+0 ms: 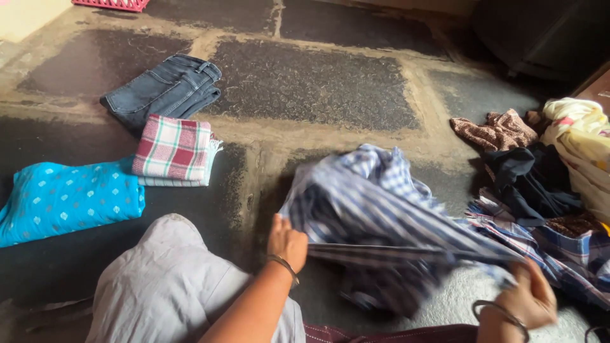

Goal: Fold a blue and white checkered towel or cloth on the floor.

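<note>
A blue-and-white checked cotton shirt [381,209] is stretched in the air between both hands, low over the dark stone floor [305,82]; the left hand [287,242], a thin bangle at its wrist, has its fingers curled shut over the shirt's near edge, the cloth bunched inside the fist and fanning up and away from the knuckles; the right hand [530,297], blurred, is closed on the opposite end, the fabric running taut from its fingers toward the left, though exactly how the fingertips pinch it cannot be made out. The shirt's loose folds hang below the line between the two grips.

To the left lie folded dark denim jeans [165,89], a folded red-and-green plaid cloth [173,147] and a folded turquoise patterned garment [63,198]; to the right sits a heap of unfolded clothes [546,171], touching the shirt's far end; the person's grey-clad knee [165,279] fills the foreground.
</note>
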